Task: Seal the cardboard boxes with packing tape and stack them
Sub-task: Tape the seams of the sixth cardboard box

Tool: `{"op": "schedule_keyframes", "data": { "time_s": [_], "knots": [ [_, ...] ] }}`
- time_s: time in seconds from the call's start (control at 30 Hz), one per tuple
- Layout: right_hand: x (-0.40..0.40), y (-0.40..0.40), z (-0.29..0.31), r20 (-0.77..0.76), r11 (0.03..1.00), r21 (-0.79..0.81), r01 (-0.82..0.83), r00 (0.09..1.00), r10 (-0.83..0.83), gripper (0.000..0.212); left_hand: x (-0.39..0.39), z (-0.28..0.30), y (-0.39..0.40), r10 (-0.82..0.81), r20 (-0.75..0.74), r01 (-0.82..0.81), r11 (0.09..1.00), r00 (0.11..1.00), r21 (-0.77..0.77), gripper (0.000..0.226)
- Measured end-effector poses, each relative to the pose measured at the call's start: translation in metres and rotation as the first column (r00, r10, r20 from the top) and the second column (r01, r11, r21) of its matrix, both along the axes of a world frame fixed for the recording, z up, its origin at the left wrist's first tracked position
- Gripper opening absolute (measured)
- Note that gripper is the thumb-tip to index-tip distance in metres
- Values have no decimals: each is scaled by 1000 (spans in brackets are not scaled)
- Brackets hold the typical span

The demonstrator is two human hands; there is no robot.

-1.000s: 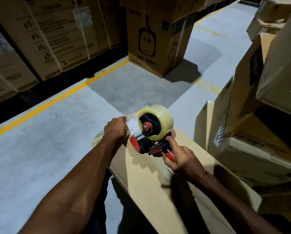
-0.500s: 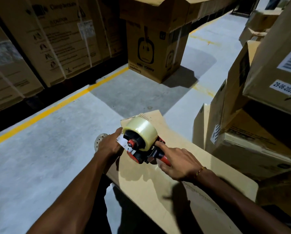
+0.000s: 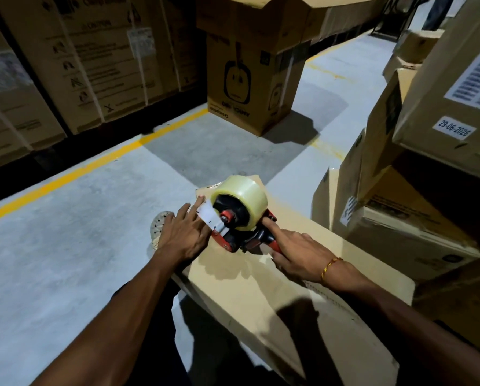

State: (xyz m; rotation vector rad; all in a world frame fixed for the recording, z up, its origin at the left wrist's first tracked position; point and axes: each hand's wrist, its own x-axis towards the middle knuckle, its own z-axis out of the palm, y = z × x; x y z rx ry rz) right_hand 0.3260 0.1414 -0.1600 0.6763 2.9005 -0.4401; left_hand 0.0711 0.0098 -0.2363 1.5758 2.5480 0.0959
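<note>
A long brown cardboard box (image 3: 261,291) lies in front of me, running from lower right to its far end at centre. A red and black tape dispenser (image 3: 238,218) with a clear tape roll sits on the box's top near the far end. My right hand (image 3: 297,252) grips the dispenser's handle, index finger stretched along it. My left hand (image 3: 185,232) lies flat with straight fingers on the box's left edge, fingertips touching the dispenser's front plate.
Stacked cardboard boxes (image 3: 417,168) crowd the right side, one with a date label. A tall open printed box (image 3: 255,71) stands on the grey floor ahead. Strapped cartons (image 3: 88,65) line the left behind a yellow floor line (image 3: 93,168). My shoe (image 3: 159,227) shows beside the box.
The dispenser came down from a raised tilt onto the box top. My left hand went from curled at the box edge to flat with fingers spread.
</note>
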Motion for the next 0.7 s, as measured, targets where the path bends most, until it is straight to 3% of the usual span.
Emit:
{"op": "schedule_keyframes", "data": {
  "time_s": [0.23, 0.43, 0.53, 0.7],
  "knots": [
    [-10, 13, 10, 15, 998, 42, -40, 999, 39, 78, 1, 1, -1, -37, -6, 37, 999, 999, -26, 83],
    [-27, 22, 29, 36, 990, 127, -60, 998, 56, 73, -6, -5, 3, -36, -15, 35, 997, 999, -71, 67],
    [-27, 18, 32, 51, 993, 110, -38, 998, 33, 73, -9, -9, 5, -42, -20, 40, 996, 999, -81, 74],
    [-6, 17, 29, 88, 997, 64, -32, 996, 26, 73, -6, -7, 3, -31, -16, 30, 998, 999, -55, 64]
  ]
}}
